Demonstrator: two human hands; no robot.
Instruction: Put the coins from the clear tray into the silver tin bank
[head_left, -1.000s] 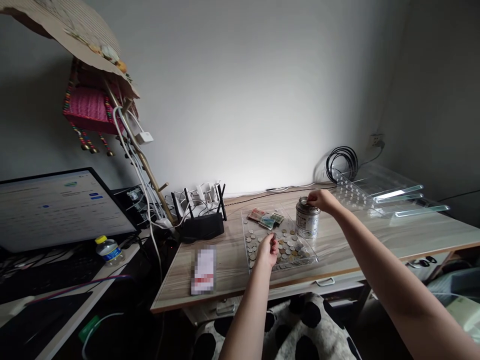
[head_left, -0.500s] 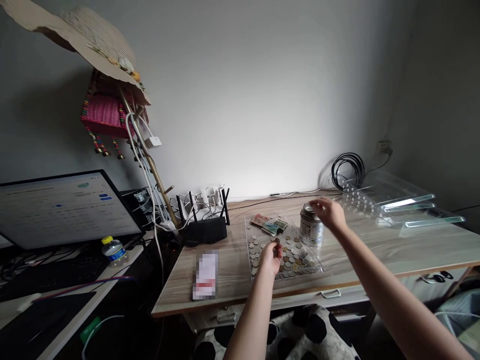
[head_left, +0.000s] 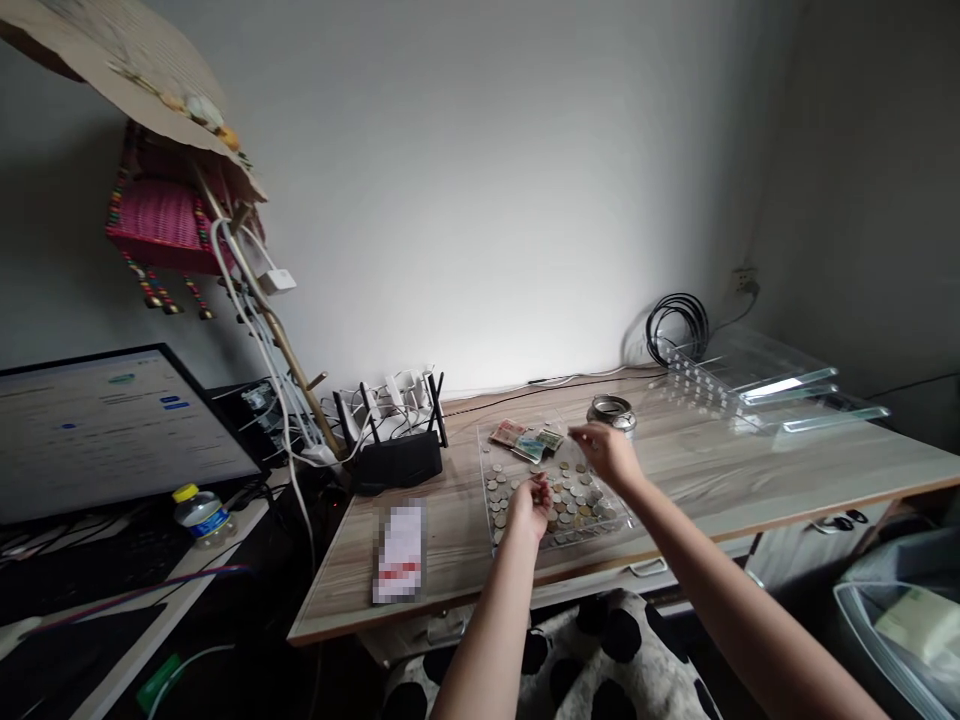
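A clear tray on the wooden desk holds several loose coins and a few folded banknotes at its far end. My left hand hovers over the tray's near left part, fingers pinched on a small coin. Over the tray's middle, just in front of a metal can, is my right hand, with its fingers curled loosely. I cannot make out whether it holds anything.
A black router and a white power strip sit left of the tray, a blurred card near the front edge. Clear acrylic trays and a coiled cable lie at the right. A monitor and bottle stand at left.
My right hand left the top of the can and came down toward the tray. My left hand stays pinched over the coins. The view shifted slightly.
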